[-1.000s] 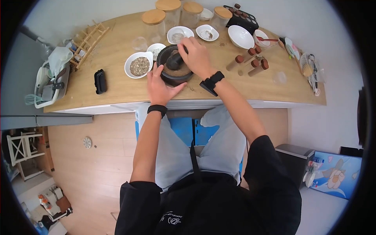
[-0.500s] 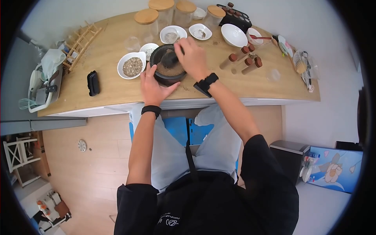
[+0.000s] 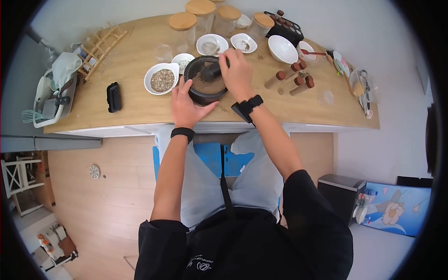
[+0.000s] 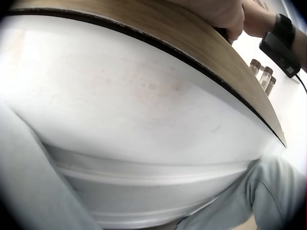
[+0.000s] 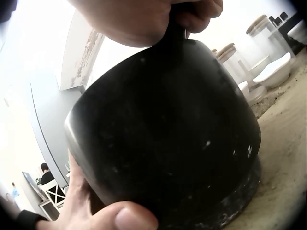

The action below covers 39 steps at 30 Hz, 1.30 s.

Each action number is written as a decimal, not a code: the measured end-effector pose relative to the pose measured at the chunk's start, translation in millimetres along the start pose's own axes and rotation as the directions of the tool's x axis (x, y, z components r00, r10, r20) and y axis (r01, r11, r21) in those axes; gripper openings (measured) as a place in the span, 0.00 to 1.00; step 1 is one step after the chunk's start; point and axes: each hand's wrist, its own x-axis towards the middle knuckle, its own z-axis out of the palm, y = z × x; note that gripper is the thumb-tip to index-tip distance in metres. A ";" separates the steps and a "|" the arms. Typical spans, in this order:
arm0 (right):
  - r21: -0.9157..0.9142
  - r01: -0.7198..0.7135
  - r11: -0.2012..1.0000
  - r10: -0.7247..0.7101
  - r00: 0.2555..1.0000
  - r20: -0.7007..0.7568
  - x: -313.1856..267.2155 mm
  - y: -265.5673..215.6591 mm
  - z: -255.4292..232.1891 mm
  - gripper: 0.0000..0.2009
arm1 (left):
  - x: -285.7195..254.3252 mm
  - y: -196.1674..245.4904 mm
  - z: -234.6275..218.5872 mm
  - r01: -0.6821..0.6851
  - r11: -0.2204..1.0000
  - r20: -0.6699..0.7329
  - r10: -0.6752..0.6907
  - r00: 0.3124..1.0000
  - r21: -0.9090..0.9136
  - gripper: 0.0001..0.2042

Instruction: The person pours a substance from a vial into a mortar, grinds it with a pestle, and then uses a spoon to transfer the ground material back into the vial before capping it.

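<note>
On the wooden counter near its front edge stands a dark stone mortar (image 3: 203, 99) with brown ground powder (image 3: 205, 87) inside. My left hand (image 3: 187, 109) holds it from the near left, fingers along the side and thumb across the front; the right wrist view shows that thumb (image 5: 129, 218) against the wall. My right hand (image 3: 238, 77) grips the handle of a black pestle (image 3: 212, 73), which leans right with its head down in the powder. Just left of the mortar sit a white bowl of coarse speckled seeds (image 3: 163, 80) and a smaller white dish (image 3: 183, 61).
Behind the mortar are white dishes (image 3: 243, 44) and wooden-lidded jars (image 3: 183, 31). Several brown-capped tubes (image 3: 298, 83) stand right, near a large white bowl (image 3: 283, 49). A black case (image 3: 114, 97) lies left, before a wooden rack (image 3: 102, 52) and a utensil tray (image 3: 53, 114).
The pestle head has shifted from the middle of the mortar towards its right side, my right hand moving with it. My left hand keeps its hold. The head view has shifted slightly.
</note>
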 end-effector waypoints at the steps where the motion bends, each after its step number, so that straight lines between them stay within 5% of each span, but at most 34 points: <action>1: -0.008 0.052 0.999 -0.051 0.997 0.065 -3.4 -3.6 -0.8 0.08 | -0.3 -1.7 -0.3 0.007 1.000 -0.004 -0.007 1.000 0.002 0.50; 3: -0.048 0.086 0.995 -0.074 0.975 0.209 -3.1 -6.0 -7.0 0.07 | -1.3 -0.8 0.7 0.033 0.999 0.039 -0.032 0.999 -0.013 0.51; 7: -0.012 0.139 0.990 -0.137 0.981 0.134 11.8 5.4 -3.4 0.08 | 1.1 -2.0 -1.1 0.019 1.000 0.022 -0.018 1.000 -0.024 0.52; 12: -0.037 0.090 0.995 -0.075 0.953 0.295 7.5 -8.3 -12.3 0.08 | -3.6 -2.3 2.8 0.042 0.999 0.037 -0.042 0.998 -0.009 0.52; 20: 0.081 0.157 0.984 -0.170 0.967 0.190 19.5 -9.8 -28.2 0.08 | -2.5 0.5 -0.3 0.022 1.000 0.019 -0.022 1.000 -0.005 0.52; 25: -0.095 0.365 0.926 -0.325 0.900 0.290 23.2 -8.3 -43.3 0.07 | -3.7 -1.7 -0.1 -0.003 1.000 0.010 0.003 1.000 -0.019 0.52; 34: 0.010 0.145 0.989 -0.141 0.937 0.319 3.3 -0.5 -27.0 0.08 | -6.7 0.1 2.5 -0.006 1.000 0.003 0.006 1.000 -0.026 0.51; 39: 0.036 0.066 0.997 -0.072 0.976 0.205 -2.1 6.0 -16.1 0.08 | -1.2 -2.0 1.2 0.017 1.000 0.006 -0.017 1.000 0.017 0.52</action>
